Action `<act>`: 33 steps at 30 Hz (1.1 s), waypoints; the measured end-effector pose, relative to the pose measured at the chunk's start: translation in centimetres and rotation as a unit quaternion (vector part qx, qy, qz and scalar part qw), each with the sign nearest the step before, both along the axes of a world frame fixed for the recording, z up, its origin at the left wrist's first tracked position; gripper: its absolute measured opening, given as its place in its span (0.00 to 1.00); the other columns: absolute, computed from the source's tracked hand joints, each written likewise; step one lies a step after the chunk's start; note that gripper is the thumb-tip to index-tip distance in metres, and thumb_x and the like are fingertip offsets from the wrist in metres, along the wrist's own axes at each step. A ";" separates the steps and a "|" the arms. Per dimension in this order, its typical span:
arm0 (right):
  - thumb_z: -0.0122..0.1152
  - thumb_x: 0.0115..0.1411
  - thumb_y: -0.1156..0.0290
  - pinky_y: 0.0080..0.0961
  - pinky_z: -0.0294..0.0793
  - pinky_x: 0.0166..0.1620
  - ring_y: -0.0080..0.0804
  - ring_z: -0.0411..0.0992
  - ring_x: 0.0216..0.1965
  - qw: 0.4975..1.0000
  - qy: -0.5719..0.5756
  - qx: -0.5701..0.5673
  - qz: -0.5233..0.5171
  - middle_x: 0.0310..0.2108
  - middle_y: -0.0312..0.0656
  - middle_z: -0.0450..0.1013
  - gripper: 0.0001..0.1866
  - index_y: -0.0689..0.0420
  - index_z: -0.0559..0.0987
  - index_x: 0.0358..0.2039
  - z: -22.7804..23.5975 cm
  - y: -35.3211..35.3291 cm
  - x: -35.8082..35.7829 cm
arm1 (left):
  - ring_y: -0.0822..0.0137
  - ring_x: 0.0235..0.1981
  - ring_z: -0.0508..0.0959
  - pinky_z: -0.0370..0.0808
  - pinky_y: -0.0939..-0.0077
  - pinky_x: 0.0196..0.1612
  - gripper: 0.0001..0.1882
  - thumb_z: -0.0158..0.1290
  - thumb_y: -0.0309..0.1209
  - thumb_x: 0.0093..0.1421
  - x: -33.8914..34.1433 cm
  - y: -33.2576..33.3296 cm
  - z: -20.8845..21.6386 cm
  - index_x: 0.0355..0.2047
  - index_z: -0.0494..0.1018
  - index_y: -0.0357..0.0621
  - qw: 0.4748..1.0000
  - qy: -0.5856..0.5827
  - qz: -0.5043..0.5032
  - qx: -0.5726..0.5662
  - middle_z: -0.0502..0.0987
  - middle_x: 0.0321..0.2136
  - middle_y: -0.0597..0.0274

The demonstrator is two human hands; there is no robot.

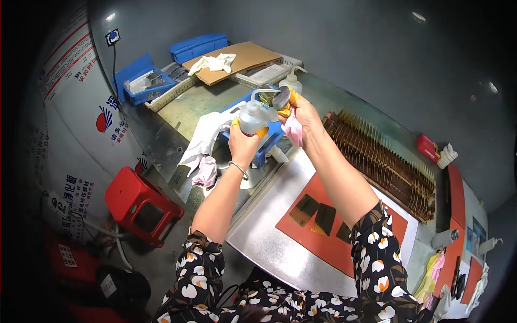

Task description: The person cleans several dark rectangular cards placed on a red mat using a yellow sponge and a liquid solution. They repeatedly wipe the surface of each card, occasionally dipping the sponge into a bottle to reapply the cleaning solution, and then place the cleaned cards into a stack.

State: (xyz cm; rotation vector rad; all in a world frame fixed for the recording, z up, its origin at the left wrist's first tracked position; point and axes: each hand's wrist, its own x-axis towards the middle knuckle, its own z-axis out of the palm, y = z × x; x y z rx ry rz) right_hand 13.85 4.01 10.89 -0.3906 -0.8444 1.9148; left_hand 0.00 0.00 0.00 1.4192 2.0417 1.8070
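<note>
My left hand (242,148), with orange finger covers on its fingertips, is wrapped round a translucent wash bottle (252,117), held upright. The bottle's bent spout reaches right, toward a dark grey rounded piece (281,98). That piece is pinched in my right hand (307,117), which also wears orange finger covers; its exact kind I cannot make out. A pink cloth (292,131) hangs from the same hand. Beneath both hands is a blue plastic bin (273,132), partly hidden by them. White cloth (207,137) and a crumpled pink cloth (205,172) lie beside it.
Several dark plates (305,210) lie on a red mat (344,253) at the bench front. A brown slotted rack (385,161) stands at right. Behind are another wash bottle (291,83), cardboard (247,56) and a blue bin (142,86). A red stool (142,207) stands left.
</note>
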 end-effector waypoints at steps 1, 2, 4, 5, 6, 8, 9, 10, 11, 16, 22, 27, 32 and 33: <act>0.45 0.65 0.70 0.20 0.77 0.20 0.28 0.75 0.25 1.000 -0.014 0.003 -0.001 0.32 0.43 0.74 0.09 0.57 0.72 0.41 0.0 0.2 0.0 | 0.50 0.40 0.75 0.72 0.63 0.44 0.23 0.59 0.30 0.43 0.0 -0.1 0.2 0.40 0.67 0.36 1.000 -0.022 -0.011 -0.005 0.74 0.37 0.47; 0.45 0.65 0.70 0.20 0.78 0.21 0.29 0.75 0.25 1.000 -0.028 0.005 -0.002 0.32 0.43 0.74 0.09 0.57 0.72 0.40 0.0 0.3 0.1 | 0.48 0.41 0.74 0.70 0.62 0.45 0.23 0.59 0.31 0.43 0.0 -0.2 0.4 0.40 0.67 0.36 0.999 -0.043 -0.021 -0.010 0.73 0.38 0.46; 0.46 0.64 0.69 0.20 0.78 0.21 0.29 0.75 0.25 0.999 -0.032 0.012 -0.001 0.31 0.42 0.75 0.09 0.57 0.73 0.39 -0.4 0.4 0.4 | 0.47 0.41 0.74 0.70 0.62 0.44 0.23 0.59 0.30 0.43 0.3 -0.4 0.2 0.39 0.67 0.36 0.998 -0.049 -0.030 -0.009 0.73 0.37 0.46; 0.46 0.64 0.68 0.20 0.78 0.21 0.29 0.75 0.25 0.999 -0.035 0.016 -0.001 0.30 0.42 0.75 0.09 0.57 0.73 0.38 -0.7 0.3 0.5 | 0.47 0.41 0.74 0.70 0.61 0.44 0.22 0.58 0.29 0.43 0.4 -0.6 0.0 0.39 0.67 0.36 0.998 -0.051 -0.035 -0.009 0.73 0.37 0.45; 0.44 0.63 0.73 0.23 0.76 0.23 0.30 0.76 0.26 0.998 -0.059 0.001 -0.007 0.29 0.42 0.76 0.08 0.57 0.74 0.37 -0.4 0.1 0.6 | 0.46 0.40 0.74 0.70 0.60 0.43 0.22 0.57 0.28 0.43 0.5 -0.6 0.1 0.39 0.67 0.37 0.999 -0.043 -0.027 -0.013 0.74 0.37 0.45; 0.45 0.63 0.71 0.25 0.77 0.24 0.30 0.76 0.25 1.000 -0.011 -0.016 0.010 0.27 0.41 0.75 0.08 0.56 0.74 0.34 -0.2 -0.4 0.1 | 0.46 0.40 0.74 0.70 0.60 0.44 0.22 0.56 0.28 0.43 0.2 -0.5 -0.2 0.40 0.67 0.37 0.999 -0.037 -0.014 -0.003 0.74 0.36 0.45; 0.45 0.63 0.70 0.26 0.77 0.25 0.30 0.75 0.25 1.000 -0.015 -0.004 0.019 0.26 0.41 0.75 0.08 0.56 0.74 0.34 -0.3 0.1 0.4 | 0.46 0.40 0.74 0.70 0.60 0.44 0.22 0.56 0.28 0.43 0.4 -0.3 0.0 0.41 0.67 0.37 0.999 -0.048 -0.018 -0.004 0.74 0.36 0.45; 0.44 0.63 0.70 0.26 0.77 0.26 0.30 0.75 0.26 0.999 -0.031 0.018 0.036 0.27 0.41 0.74 0.08 0.56 0.74 0.34 -0.2 0.5 0.1 | 0.46 0.40 0.74 0.70 0.61 0.44 0.23 0.56 0.29 0.43 -0.1 -0.4 -0.1 0.41 0.68 0.37 0.999 -0.044 -0.020 -0.009 0.74 0.36 0.45; 0.44 0.63 0.70 0.25 0.76 0.26 0.30 0.75 0.26 0.998 -0.065 0.010 0.011 0.27 0.41 0.75 0.09 0.56 0.74 0.33 -0.5 0.4 0.0 | 0.47 0.40 0.75 0.70 0.61 0.44 0.23 0.56 0.29 0.43 -0.3 -0.3 -0.6 0.41 0.68 0.38 0.998 -0.041 -0.034 0.019 0.74 0.36 0.46; 0.45 0.64 0.68 0.25 0.74 0.25 0.29 0.74 0.25 1.000 -0.014 0.013 0.011 0.26 0.40 0.74 0.09 0.56 0.74 0.32 -0.6 0.8 -0.9 | 0.51 0.34 0.77 0.73 0.63 0.38 0.22 0.57 0.29 0.43 -0.7 0.0 -0.5 0.40 0.68 0.36 1.000 -0.007 -0.003 0.025 0.75 0.34 0.46; 0.47 0.62 0.64 0.31 0.73 0.25 0.34 0.72 0.23 0.985 -0.158 -0.029 -0.061 0.26 0.44 0.73 0.13 0.59 0.75 0.32 -3.0 2.1 -0.3 | 0.51 0.38 0.76 0.70 0.63 0.42 0.28 0.62 0.41 0.46 -0.5 -0.2 -0.7 0.43 0.68 0.37 0.991 0.058 -0.011 -0.117 0.75 0.38 0.47; 0.46 0.63 0.68 0.22 0.62 0.24 0.23 0.61 0.20 0.997 -0.023 0.044 -0.061 0.21 0.34 0.64 0.10 0.55 0.70 0.25 -0.7 -2.2 -0.3 | 0.51 0.59 0.60 0.56 0.64 0.60 0.44 0.62 0.38 0.50 -3.8 0.6 -3.2 0.60 0.52 0.31 0.981 0.157 0.049 0.102 0.59 0.58 0.43; 0.48 0.65 0.66 0.17 0.63 0.24 0.17 0.64 0.22 0.998 -0.027 0.047 -0.024 0.22 0.31 0.66 0.09 0.56 0.72 0.32 -2.6 -10.3 11.7 | 0.49 0.60 0.57 0.51 0.61 0.62 0.48 0.65 0.34 0.45 6.5 -7.9 -1.5 0.62 0.51 0.35 0.948 0.100 -0.270 0.133 0.58 0.59 0.45; 0.48 0.65 0.65 0.15 0.64 0.25 0.16 0.65 0.23 0.997 -0.053 0.052 -0.015 0.23 0.32 0.68 0.09 0.56 0.72 0.34 -4.7 -11.4 14.4 | 0.49 0.60 0.58 0.52 0.61 0.62 0.51 0.67 0.34 0.40 8.2 -9.1 -1.3 0.62 0.52 0.37 0.921 0.156 -0.351 0.071 0.58 0.58 0.46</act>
